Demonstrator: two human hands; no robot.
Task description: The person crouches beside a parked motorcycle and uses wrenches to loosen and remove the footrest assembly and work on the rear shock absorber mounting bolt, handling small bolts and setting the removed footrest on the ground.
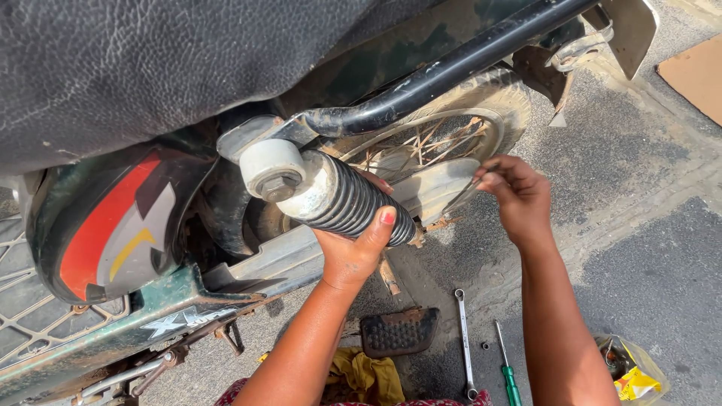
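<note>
Grey, dusty asphalt ground [639, 248] carries everything. On it lie a long silver spanner [464, 342], a green-handled screwdriver [508, 368] just beside it, a yellow rag [365, 376], a flat cardboard piece [696, 75], and what may be a plastic bag [632, 372].

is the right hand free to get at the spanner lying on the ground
Probably yes: the spanner lies uncovered on the ground just beside the right forearm, though the right hand is up by the wheel, its fingers pinching something thin.

Crumpled yellow wrapper [635, 382] in clear bag [653, 362], bottom right on the ground
</note>
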